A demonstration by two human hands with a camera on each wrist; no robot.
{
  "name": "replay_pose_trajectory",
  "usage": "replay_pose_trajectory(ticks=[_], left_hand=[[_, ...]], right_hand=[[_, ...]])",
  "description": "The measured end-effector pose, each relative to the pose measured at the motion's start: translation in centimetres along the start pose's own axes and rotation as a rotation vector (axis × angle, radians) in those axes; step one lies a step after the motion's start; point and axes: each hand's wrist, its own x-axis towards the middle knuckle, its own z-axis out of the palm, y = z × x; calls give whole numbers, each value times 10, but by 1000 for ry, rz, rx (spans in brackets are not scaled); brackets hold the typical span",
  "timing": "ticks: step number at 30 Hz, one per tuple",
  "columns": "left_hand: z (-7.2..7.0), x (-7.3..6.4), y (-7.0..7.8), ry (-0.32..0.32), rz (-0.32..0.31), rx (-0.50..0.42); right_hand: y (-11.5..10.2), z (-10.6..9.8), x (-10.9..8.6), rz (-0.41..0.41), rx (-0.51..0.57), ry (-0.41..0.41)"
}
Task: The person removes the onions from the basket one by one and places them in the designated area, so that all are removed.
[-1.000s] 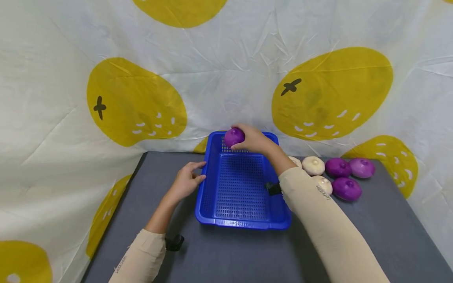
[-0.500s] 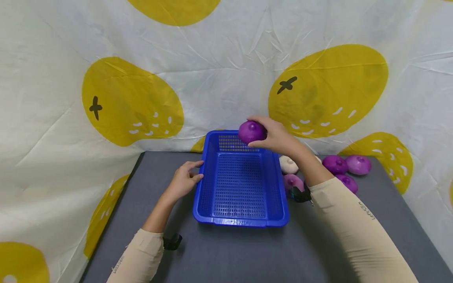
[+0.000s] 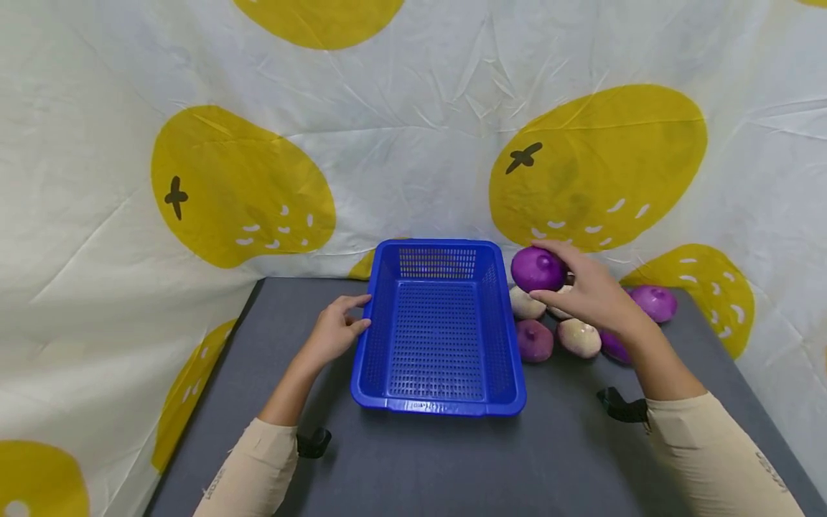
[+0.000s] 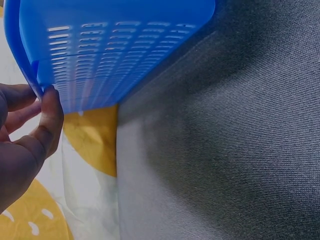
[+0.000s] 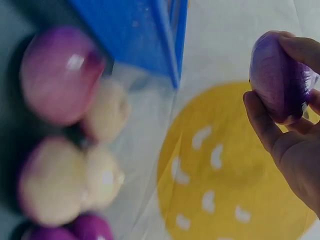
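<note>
My right hand [image 3: 584, 291] grips a purple onion [image 3: 538, 269] between thumb and fingers, held up above the other onions just right of the basket. In the right wrist view this onion [image 5: 280, 77] is clasped by the fingertips. My left hand [image 3: 336, 329] pinches the left rim of the blue plastic basket [image 3: 439, 407]; in the left wrist view the thumb and fingers [image 4: 50, 117] meet at the basket's edge. The basket has perforated walls and floor, and nothing lies in it.
Several onions sit right of the basket: a pinkish one [image 3: 535, 341], white ones such as the front one [image 3: 579, 338], and purple ones such as the far right one [image 3: 655, 303]. The dark grey table [image 3: 452, 467] meets a patterned cloth [image 3: 413, 179] behind.
My right hand has carried the purple onion from above the basket's back end rightward, past its right rim, to over the other onions. My left hand stays at the rim.
</note>
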Motion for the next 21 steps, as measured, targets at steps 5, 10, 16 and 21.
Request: replay_pose_trajectory(ticks=[5, 10, 16, 21], left_hand=[[0, 1, -1, 0, 7, 10], [1, 1, -1, -6, 2, 0], [1, 1, -2, -8, 3, -13], [-1, -1, -2, -4, -1, -26]], right_hand=[[21, -23, -29, 56, -76, 84], [48, -44, -53, 131, -81, 170], [91, -60, -76, 284, -60, 273], [126, -63, -98, 449, -66, 244]])
